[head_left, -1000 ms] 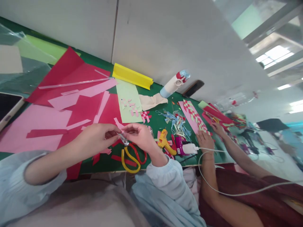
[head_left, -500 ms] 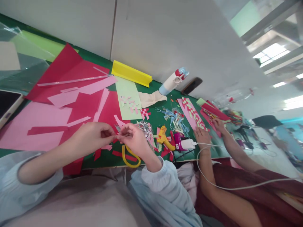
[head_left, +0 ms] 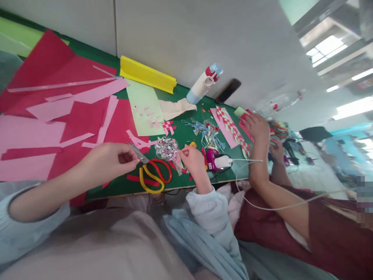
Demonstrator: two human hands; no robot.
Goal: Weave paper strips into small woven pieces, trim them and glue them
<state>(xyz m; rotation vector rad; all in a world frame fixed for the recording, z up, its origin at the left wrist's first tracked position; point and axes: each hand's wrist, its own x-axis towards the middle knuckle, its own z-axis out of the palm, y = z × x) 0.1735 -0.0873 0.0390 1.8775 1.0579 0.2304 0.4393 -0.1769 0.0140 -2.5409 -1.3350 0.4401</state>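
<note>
My left hand (head_left: 115,160) is closed in a pinch, thumb against forefinger, beside the blades of the scissors (head_left: 142,156). Anything between those fingertips is too small to make out. The scissors, with one yellow and one red handle loop, lie on the green tabletop (head_left: 116,182). My right hand (head_left: 192,160) also has its fingertips together, just right of a round heap of shiny sequins or gems (head_left: 167,148); what it may hold is hidden. Behind this hand shows a bit of the yellow glue gun (head_left: 192,144), mostly covered, with pink paper scraps around.
Red card (head_left: 84,116) and pink strips cover the left. Behind stand a folded yellow card (head_left: 147,76) and a bottle (head_left: 204,83). Blue tassels (head_left: 210,134), a purple device (head_left: 215,160) with a white cable, and a co-worker's hand (head_left: 258,126) are to the right.
My hands were together at the fingertips and have parted; the right moved right, towards the glue gun. The scissors now show more fully. The co-worker's hand has lifted off the woven paper strip.
</note>
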